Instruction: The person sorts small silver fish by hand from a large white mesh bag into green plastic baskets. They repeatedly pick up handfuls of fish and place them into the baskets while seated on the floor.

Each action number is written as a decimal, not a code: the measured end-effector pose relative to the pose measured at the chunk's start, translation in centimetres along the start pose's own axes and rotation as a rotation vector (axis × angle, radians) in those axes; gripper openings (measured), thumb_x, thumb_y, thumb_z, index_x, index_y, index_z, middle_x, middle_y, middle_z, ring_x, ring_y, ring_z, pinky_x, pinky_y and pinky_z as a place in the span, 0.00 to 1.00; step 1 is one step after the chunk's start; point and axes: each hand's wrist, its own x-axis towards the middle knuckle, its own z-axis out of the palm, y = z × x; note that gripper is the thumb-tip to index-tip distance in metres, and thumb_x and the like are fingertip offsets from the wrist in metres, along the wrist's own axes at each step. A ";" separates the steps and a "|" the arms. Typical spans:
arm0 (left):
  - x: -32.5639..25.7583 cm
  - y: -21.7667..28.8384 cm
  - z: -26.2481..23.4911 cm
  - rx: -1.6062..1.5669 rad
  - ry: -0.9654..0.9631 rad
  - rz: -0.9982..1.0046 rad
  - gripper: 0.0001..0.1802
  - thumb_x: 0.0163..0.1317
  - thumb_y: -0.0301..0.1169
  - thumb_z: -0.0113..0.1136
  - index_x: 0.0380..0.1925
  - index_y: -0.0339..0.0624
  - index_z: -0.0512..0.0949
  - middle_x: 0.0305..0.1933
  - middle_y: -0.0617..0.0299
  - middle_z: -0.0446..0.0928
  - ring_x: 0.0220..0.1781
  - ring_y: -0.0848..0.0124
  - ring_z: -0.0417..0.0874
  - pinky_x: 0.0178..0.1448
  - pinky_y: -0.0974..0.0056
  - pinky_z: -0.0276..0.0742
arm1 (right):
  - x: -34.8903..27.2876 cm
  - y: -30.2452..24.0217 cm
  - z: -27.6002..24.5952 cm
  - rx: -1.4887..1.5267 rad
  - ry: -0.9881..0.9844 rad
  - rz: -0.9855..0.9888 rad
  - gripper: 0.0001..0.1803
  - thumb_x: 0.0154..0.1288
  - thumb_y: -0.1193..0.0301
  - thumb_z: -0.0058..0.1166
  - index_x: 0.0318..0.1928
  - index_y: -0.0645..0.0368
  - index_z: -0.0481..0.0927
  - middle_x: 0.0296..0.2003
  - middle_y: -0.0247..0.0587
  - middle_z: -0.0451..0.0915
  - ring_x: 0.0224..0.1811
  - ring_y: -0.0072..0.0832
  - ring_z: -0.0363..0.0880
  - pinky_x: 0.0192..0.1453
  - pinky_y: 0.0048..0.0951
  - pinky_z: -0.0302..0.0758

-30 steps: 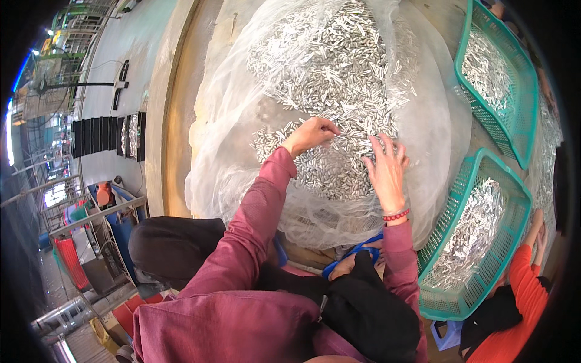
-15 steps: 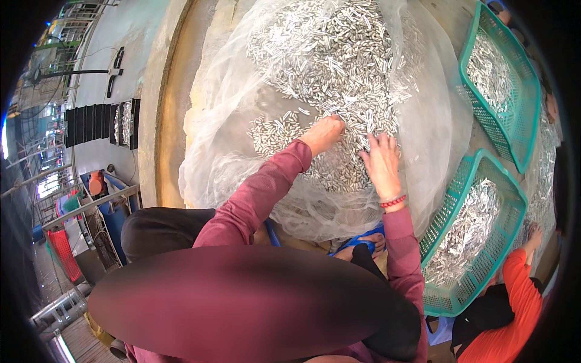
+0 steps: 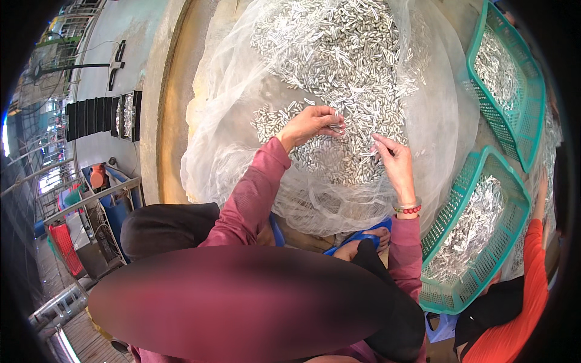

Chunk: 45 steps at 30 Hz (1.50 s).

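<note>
The left forearm (image 3: 254,193) slants inward; the right forearm (image 3: 404,245) points straighter ahead. The left hand (image 3: 310,125) turns rightward, fingers (image 3: 324,111) curled; the right hand (image 3: 396,162), apart from it, angles its fingers forward and left.

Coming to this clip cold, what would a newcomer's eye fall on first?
Likely the big heap of small silvery pieces on sheer white netting, upper middle. Next come the left hand and right hand over its near part, a red bracelet on the right wrist. At the right, a nearer green basket and a farther green basket hold similar pieces.
</note>
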 end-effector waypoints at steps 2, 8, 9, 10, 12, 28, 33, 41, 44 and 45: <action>-0.3 -0.2 0.0 -0.126 -0.088 0.009 0.19 0.69 0.28 0.49 0.56 0.29 0.68 0.50 0.48 0.76 0.52 0.59 0.81 0.57 0.62 0.79 | -0.2 -0.3 -0.1 0.032 0.016 -0.083 0.16 0.61 0.74 0.57 0.50 0.60 0.81 0.21 0.32 0.80 0.22 0.14 0.71 0.29 0.19 0.70; -0.8 -0.4 0.3 -0.375 -0.263 0.053 0.23 0.69 0.25 0.47 0.63 0.30 0.61 0.57 0.42 0.71 0.57 0.55 0.78 0.58 0.62 0.79 | -1.0 -0.1 0.4 -0.223 0.113 -0.071 0.18 0.57 0.75 0.60 0.50 0.62 0.78 0.21 0.34 0.75 0.23 0.23 0.72 0.31 0.28 0.70; -0.8 -0.4 0.4 -0.383 -0.243 0.044 0.24 0.69 0.25 0.47 0.64 0.30 0.60 0.61 0.41 0.68 0.57 0.54 0.77 0.59 0.59 0.78 | -1.1 0.2 0.6 -0.377 0.151 -0.247 0.18 0.56 0.75 0.61 0.49 0.62 0.78 0.22 0.36 0.75 0.24 0.26 0.73 0.32 0.29 0.71; -0.8 -0.3 0.5 -0.316 -0.190 0.034 0.23 0.69 0.25 0.47 0.62 0.31 0.62 0.59 0.44 0.71 0.56 0.56 0.78 0.58 0.59 0.78 | -1.2 0.5 0.9 -0.536 0.195 -0.437 0.18 0.55 0.75 0.62 0.48 0.62 0.78 0.22 0.37 0.75 0.25 0.30 0.73 0.33 0.31 0.71; -0.8 -0.1 0.8 -0.171 -0.072 -0.001 0.21 0.68 0.26 0.49 0.60 0.34 0.67 0.55 0.48 0.76 0.54 0.59 0.80 0.56 0.60 0.78 | -1.2 1.0 1.2 -0.723 0.206 -0.626 0.19 0.52 0.76 0.63 0.46 0.63 0.78 0.24 0.40 0.74 0.27 0.36 0.74 0.35 0.34 0.72; 2.2 -0.7 0.6 0.581 0.063 0.255 0.14 0.55 0.31 0.65 0.38 0.36 0.78 0.37 0.58 0.77 0.39 0.65 0.80 0.44 0.63 0.75 | -2.3 1.5 -2.3 0.891 -0.120 0.069 0.05 0.67 0.74 0.53 0.41 0.60 0.76 0.35 0.42 0.80 0.33 0.23 0.77 0.34 0.22 0.72; 4.3 -3.0 1.5 1.450 0.075 0.458 0.14 0.49 0.34 0.68 0.35 0.39 0.81 0.36 0.49 0.75 0.40 0.51 0.79 0.47 0.53 0.75 | -3.7 2.0 -4.2 1.235 -0.253 -0.049 0.09 0.67 0.71 0.54 0.43 0.63 0.76 0.33 0.43 0.78 0.33 0.26 0.76 0.34 0.21 0.71; 1.4 2.3 1.8 0.562 -0.099 0.114 0.08 0.57 0.30 0.59 0.34 0.38 0.77 0.35 0.61 0.77 0.38 0.67 0.79 0.44 0.64 0.74 | -4.5 -0.7 -4.8 0.961 -0.202 -0.032 0.13 0.69 0.65 0.51 0.44 0.63 0.76 0.29 0.37 0.75 0.28 0.24 0.72 0.27 0.21 0.68; -0.3 3.0 2.5 -0.073 -0.356 0.097 0.10 0.60 0.32 0.56 0.40 0.41 0.74 0.36 0.65 0.75 0.41 0.74 0.76 0.46 0.69 0.73 | -3.3 -0.7 -4.4 0.852 -0.187 0.073 0.12 0.68 0.67 0.53 0.44 0.63 0.75 0.31 0.34 0.76 0.29 0.21 0.73 0.28 0.18 0.68; -0.6 3.1 2.7 -0.142 -0.434 0.128 0.10 0.61 0.32 0.55 0.41 0.41 0.74 0.36 0.64 0.75 0.42 0.74 0.76 0.46 0.69 0.72 | -2.9 -0.5 -4.1 0.631 -0.121 0.076 0.11 0.66 0.68 0.54 0.44 0.61 0.75 0.31 0.36 0.77 0.30 0.23 0.74 0.29 0.20 0.69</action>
